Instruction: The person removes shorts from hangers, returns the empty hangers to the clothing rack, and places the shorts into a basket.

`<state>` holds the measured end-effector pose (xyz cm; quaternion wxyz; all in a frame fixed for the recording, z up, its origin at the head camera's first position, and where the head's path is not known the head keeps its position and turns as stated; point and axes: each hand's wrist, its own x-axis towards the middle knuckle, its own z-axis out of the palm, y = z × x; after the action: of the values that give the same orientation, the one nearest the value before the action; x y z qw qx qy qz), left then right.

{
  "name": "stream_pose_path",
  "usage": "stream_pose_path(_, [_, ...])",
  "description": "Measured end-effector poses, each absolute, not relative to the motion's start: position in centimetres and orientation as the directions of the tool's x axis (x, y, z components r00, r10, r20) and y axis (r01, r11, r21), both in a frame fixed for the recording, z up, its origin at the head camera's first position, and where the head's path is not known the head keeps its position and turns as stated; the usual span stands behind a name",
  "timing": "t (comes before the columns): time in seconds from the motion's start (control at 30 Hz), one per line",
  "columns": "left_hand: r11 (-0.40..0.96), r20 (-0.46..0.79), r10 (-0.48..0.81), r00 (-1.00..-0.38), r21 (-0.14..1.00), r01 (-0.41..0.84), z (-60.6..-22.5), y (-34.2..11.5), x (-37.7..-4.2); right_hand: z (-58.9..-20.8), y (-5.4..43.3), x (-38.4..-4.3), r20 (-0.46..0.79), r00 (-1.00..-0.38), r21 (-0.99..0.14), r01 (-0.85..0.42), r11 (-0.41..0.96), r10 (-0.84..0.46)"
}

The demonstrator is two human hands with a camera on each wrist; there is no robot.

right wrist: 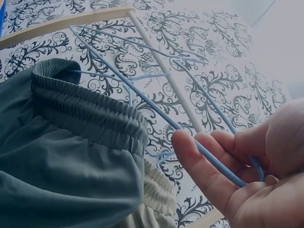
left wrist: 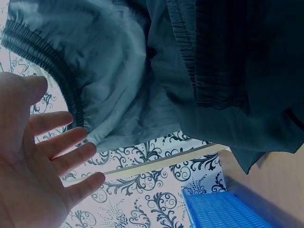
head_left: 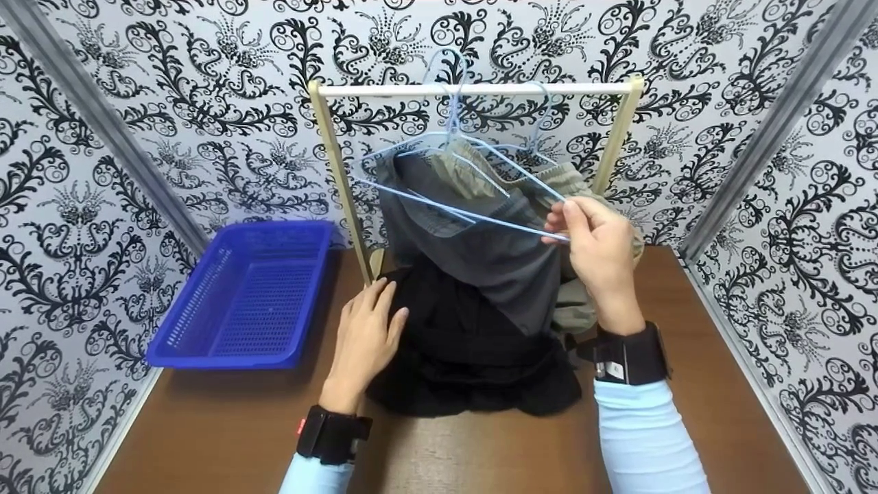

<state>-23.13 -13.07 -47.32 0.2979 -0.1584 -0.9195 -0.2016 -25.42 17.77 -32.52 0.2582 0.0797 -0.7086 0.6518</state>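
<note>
My right hand (head_left: 595,237) pinches one corner of a light blue wire hanger (right wrist: 161,114); no garment hangs on that hanger. Its hook overlaps the white rod (head_left: 384,90) at the top of a rack. Behind it, dark grey bottoms (head_left: 480,254) with a gathered elastic waistband hang from the rack, and khaki bottoms (head_left: 575,302) hang behind those. My left hand (head_left: 367,336), fingers spread and nothing in the palm, is at the left edge of a black garment (head_left: 473,357) in the head view. The black garment lies heaped below the grey one.
A blue plastic basket (head_left: 302,357) stands on the brown table (head_left: 446,446) left of the rack. The rack's wooden posts (head_left: 336,165) rise on both sides of the clothes. Patterned walls (head_left: 789,226) with grey metal corner strips enclose the back and sides.
</note>
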Motion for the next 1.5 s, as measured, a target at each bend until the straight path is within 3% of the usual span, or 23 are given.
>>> stream_pose_path(0.77, [0.895, 0.547, 0.167, -0.820, 0.264, 0.358, -48.8, -13.1, -23.8, -33.7, 15.9, -26.7, 0.535, -0.831, -0.816, -0.463, 0.346, 0.151])
stream_pose_path(1.1, [0.896, 0.546, 0.172, -0.820, 0.260, 0.360, -48.9, -13.0, -23.9, -32.5, 15.6, -26.4, 0.550, -0.817, -0.819, -0.489, 0.299, 0.172])
stream_pose_path(1.5, [0.895, 0.545, 0.180, -0.819, 0.254, 0.366, -49.1, -12.9, -24.0, -31.4, 13.7, -27.3, 0.494, -0.858, -0.854, -0.448, 0.264, 0.140])
